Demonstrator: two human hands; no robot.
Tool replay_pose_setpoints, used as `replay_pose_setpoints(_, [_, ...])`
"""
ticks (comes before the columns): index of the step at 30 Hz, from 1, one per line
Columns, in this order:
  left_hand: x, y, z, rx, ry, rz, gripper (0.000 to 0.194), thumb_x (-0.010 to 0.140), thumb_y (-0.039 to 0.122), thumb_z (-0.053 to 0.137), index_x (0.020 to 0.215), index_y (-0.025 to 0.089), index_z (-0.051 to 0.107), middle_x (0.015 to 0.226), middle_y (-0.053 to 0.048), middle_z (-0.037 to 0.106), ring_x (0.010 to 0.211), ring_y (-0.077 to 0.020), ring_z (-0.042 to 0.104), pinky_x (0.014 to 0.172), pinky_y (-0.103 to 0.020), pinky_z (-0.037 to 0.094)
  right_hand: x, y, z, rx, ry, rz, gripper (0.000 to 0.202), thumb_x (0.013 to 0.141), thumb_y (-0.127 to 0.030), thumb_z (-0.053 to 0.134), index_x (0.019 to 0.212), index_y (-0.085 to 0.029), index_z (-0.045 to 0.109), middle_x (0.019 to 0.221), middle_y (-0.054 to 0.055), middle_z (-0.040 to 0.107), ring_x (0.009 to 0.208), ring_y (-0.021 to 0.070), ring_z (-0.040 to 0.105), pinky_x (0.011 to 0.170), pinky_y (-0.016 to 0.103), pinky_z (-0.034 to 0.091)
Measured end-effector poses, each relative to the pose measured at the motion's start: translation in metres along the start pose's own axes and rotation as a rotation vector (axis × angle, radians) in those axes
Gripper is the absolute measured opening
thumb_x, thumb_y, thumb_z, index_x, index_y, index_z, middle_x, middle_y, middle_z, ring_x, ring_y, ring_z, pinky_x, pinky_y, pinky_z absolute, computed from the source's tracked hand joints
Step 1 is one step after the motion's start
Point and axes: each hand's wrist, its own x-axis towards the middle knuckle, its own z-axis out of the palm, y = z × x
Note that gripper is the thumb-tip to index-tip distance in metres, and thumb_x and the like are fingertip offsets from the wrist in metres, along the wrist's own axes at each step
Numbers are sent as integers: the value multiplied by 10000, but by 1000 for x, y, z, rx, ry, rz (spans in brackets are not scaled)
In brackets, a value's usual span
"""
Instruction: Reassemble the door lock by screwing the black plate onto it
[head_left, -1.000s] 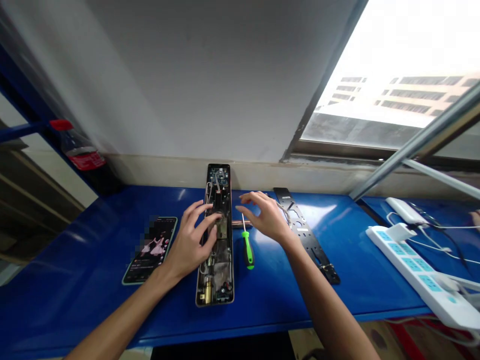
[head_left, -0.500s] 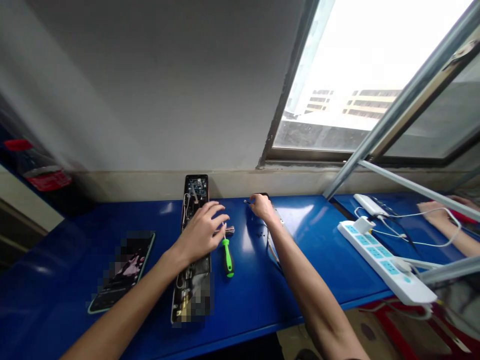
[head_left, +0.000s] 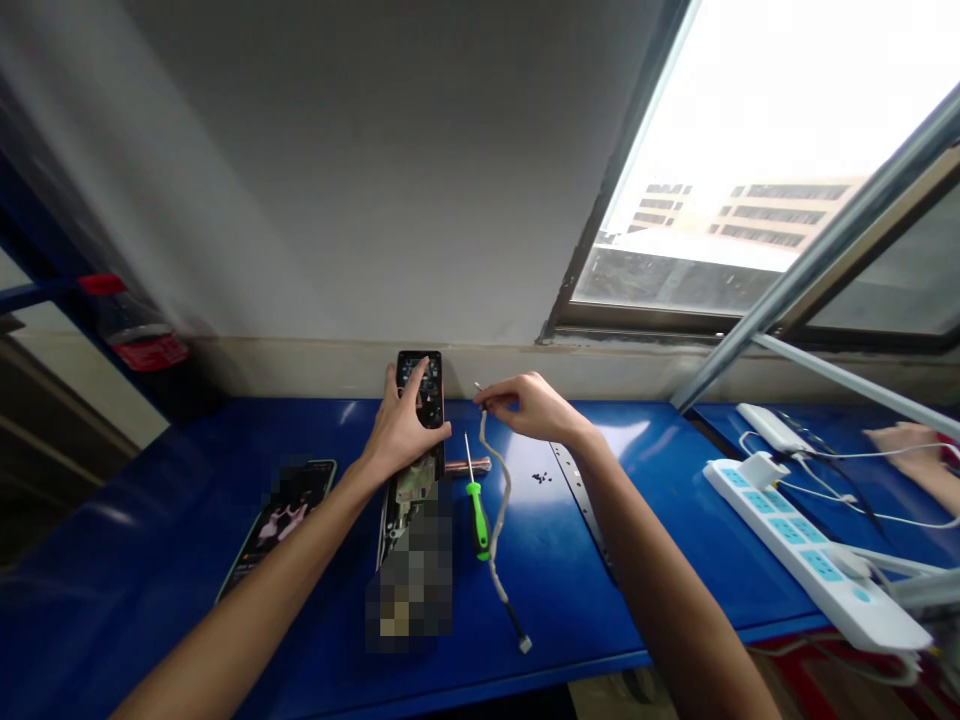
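Note:
A long, narrow opened device (head_left: 405,495) lies on the blue table, circuit board at its far end and its near part blurred. My left hand (head_left: 405,415) rests on its far part with fingers spread. My right hand (head_left: 529,400) pinches one end of a pale wrapped cable (head_left: 504,490), whose white connector hangs down towards the table's front. Between the device and the cable lies a green and black screwdriver (head_left: 478,520), over a small metallic cylinder (head_left: 480,466).
Small dark screws (head_left: 541,478) and a perforated strip (head_left: 581,500) lie to the right. Farther right are a power strip (head_left: 810,550) and another person's hand (head_left: 907,445). A phone (head_left: 285,515) and a cola bottle (head_left: 150,345) are at left.
My right hand has lifted the cable and brought it left, nearer the device. My left hand has moved up onto the device's far end. The view has shifted slightly left.

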Motion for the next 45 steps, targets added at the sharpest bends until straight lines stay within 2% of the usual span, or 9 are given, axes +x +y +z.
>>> replay_pose_setpoints(4, [-6, 4, -3, -14, -11, -40, 1045, 703, 341, 839, 1576, 353, 264, 1653, -192, 154, 1298, -452, 555, 1050, -604, 476, 3, -5, 12, -59, 66, -171, 279, 859, -124, 596, 1035, -227, 786, 954, 70, 765, 910, 202, 668, 862, 354, 523])
replay_pose_setpoints(7, [-12, 7, -5, -31, 0, -31, 1033, 710, 319, 829, 1575, 345, 266, 1643, -181, 181, 1359, -448, 493, 1064, -606, 462, 3, -2, 25, -70, 168, -235, 234, 918, -190, 592, 1049, -233, 781, 979, 96, 715, 933, 212, 620, 853, 377, 525])
replay_pose_setpoints(13, [-25, 8, -7, -54, -16, -39, 989, 750, 335, 806, 1575, 354, 261, 1658, -185, 113, 1382, -459, 458, 1075, -634, 437, 6, 3, 47, 36, 409, -236, 283, 986, -227, 519, 1111, -289, 766, 1133, 81, 652, 927, 154, 660, 850, 353, 562])
replay_pose_setpoints(16, [-21, 3, -11, -84, -37, -4, 1020, 738, 436, 827, 1577, 357, 252, 1653, -176, 125, 1451, -473, 348, 1096, -648, 407, 13, 0, 53, 102, 456, -206, 282, 985, -226, 516, 1102, -267, 770, 1151, 79, 700, 974, 157, 702, 869, 339, 572])
replay_pose_setpoints(20, [2, -9, -21, -102, -91, 33, 1019, 705, 514, 845, 1555, 307, 322, 1602, -183, 260, 1473, -462, 308, 1147, -645, 342, 28, -6, 60, 144, 408, -156, 221, 960, -271, 580, 1032, -234, 787, 1015, 61, 786, 900, 165, 738, 815, 301, 576])
replay_pose_setpoints(25, [29, -27, -28, -168, -99, 137, 688, 860, 261, 661, 1495, 213, 403, 1460, -158, 485, 1392, -318, 469, 1179, -514, 367, 42, -12, 61, 95, 312, -105, 167, 908, -233, 633, 955, -234, 794, 868, 36, 785, 765, 163, 717, 738, 282, 541])
replay_pose_setpoints(30, [35, -38, -29, -228, -140, 139, 623, 871, 283, 648, 1452, 174, 452, 1464, -176, 510, 1390, -317, 477, 1176, -508, 378, 48, -19, 53, -2, 207, -142, 216, 886, -153, 592, 946, -234, 783, 869, 38, 750, 788, 169, 676, 740, 282, 498])
replay_pose_setpoints(38, [39, -44, -42, -526, -312, 37, 634, 889, 334, 657, 1476, 234, 438, 1493, -141, 535, 1255, -308, 621, 1039, -503, 528, 53, -28, 54, -114, 83, -204, 269, 870, -99, 497, 928, -194, 742, 870, 60, 710, 811, 178, 637, 744, 286, 470])
replay_pose_setpoints(45, [40, -47, -37, -569, -330, 7, 618, 878, 295, 671, 1459, 239, 469, 1473, -138, 559, 1247, -309, 632, 1028, -491, 544, 56, -33, 54, -194, 37, -212, 275, 808, -51, 500, 902, -178, 725, 892, 79, 727, 873, 210, 652, 758, 302, 476])
